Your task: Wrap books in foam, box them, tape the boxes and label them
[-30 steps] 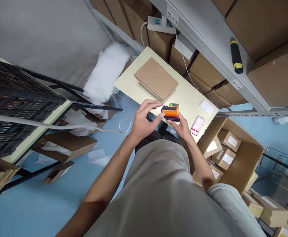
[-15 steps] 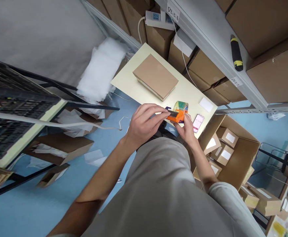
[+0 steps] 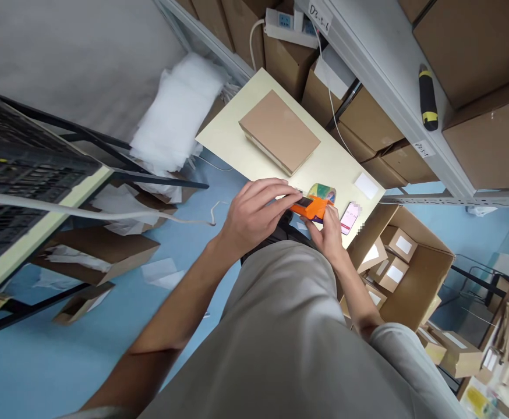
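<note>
An orange tape dispenser [image 3: 310, 208] with a roll of green and yellow tape [image 3: 322, 191] is held in front of my body, over the near edge of the cream table [image 3: 223, 131]. My right hand [image 3: 329, 233] grips its right end. From the left, my left hand [image 3: 261, 212] pinches the dispenser's dark front end with thumb and fingertips. A closed brown cardboard box [image 3: 279, 131] lies flat on the table beyond both hands.
A phone [image 3: 350, 218] and a white paper [image 3: 366, 185] lie on the table's right part. Right of it stands a large open carton [image 3: 424, 273] holding small boxes. Behind runs a grey shelf [image 3: 377, 75] bearing a black-and-yellow cutter [image 3: 428, 99]. White foam sheets [image 3: 178, 113] hang at left.
The dispenser has turned slightly in my hands, showing more of its orange side. Both hands still hold it. The camera view has shifted a little.
</note>
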{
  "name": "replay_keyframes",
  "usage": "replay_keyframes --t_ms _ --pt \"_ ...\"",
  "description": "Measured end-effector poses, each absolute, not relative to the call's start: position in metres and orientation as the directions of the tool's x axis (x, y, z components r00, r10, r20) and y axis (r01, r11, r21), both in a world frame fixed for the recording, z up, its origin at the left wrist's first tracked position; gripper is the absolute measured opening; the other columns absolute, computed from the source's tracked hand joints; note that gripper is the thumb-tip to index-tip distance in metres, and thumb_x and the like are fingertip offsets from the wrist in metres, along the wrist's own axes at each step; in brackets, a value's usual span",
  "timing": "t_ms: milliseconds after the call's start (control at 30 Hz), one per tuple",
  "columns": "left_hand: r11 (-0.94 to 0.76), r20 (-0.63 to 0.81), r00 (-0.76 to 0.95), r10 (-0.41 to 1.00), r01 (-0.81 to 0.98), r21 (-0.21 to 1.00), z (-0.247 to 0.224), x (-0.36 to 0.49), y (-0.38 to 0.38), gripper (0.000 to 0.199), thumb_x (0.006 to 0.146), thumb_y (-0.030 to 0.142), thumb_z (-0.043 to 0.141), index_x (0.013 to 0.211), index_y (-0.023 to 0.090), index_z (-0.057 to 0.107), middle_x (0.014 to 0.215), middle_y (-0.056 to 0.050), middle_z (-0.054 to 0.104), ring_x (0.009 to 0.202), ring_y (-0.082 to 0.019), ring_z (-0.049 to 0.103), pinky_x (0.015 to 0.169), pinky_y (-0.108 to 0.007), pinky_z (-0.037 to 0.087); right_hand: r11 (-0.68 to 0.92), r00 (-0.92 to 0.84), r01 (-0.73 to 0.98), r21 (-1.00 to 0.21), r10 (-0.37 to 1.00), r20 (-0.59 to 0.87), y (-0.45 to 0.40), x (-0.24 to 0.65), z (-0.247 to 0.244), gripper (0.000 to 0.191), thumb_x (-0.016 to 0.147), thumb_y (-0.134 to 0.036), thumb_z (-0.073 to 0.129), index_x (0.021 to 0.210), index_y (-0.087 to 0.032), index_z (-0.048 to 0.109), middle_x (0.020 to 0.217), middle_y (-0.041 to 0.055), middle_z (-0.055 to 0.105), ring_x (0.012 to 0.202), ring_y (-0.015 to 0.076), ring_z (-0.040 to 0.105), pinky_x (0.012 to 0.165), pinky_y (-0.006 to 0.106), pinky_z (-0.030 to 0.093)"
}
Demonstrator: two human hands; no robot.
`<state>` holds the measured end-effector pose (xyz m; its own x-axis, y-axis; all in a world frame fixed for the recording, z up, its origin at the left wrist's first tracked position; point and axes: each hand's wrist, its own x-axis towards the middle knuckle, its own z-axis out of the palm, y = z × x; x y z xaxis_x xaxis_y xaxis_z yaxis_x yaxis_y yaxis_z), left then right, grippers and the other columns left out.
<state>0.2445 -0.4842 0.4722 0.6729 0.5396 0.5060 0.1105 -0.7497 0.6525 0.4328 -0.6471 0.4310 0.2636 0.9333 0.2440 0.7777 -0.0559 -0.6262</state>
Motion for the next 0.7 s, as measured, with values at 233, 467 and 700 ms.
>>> replay_keyframes --t_ms 233,467,700 --pt "-0.667 0.442 0.668 0.599 0.111 0.737 0.487 0.245 -0.478 0.024 0.113 0.038 0.063 0.128 0.029 0.079 0.118 -0.008 0.082 0.113 -0.027 0.075 0.105 -0.050 0.061 -0.055 0.214 0.781 -0.622 0.960 0.183 -0.646 0.440 0.430 0.031 0.112 -0.040 0.066 0.139 -0.025 0.065 0.125 0.0145 0.077 0.118 0.0349 0.071 0.106 0.057 0.061" --pt "-0.582 0.358 0.665 0.655 0.141 0.801 0.453 0.255 -0.465 0.016 0.110 0.041 0.071 0.104 0.026 0.078 0.101 -0.005 0.080 0.099 -0.024 0.073 0.094 -0.044 0.060 -0.032 0.093 0.835 -0.550 0.992 0.085 -0.647 0.464 0.417 0.032 0.116 -0.045 0.056 0.133 -0.020 0.066 0.120 0.0175 0.077 0.117 0.0375 0.071 0.109 0.061 0.058" --pt "-0.448 0.240 0.677 0.696 0.148 0.882 0.372 0.264 -0.468 0.032 0.113 0.049 0.064 0.096 0.025 0.076 0.097 -0.006 0.080 0.096 -0.024 0.072 0.093 -0.041 0.058 -0.084 0.023 0.871 -0.484 0.991 -0.130 -0.646 0.486 0.381 0.040 0.117 -0.055 0.053 0.118 -0.019 0.070 0.111 0.0182 0.079 0.110 0.0366 0.074 0.105 0.055 0.060"
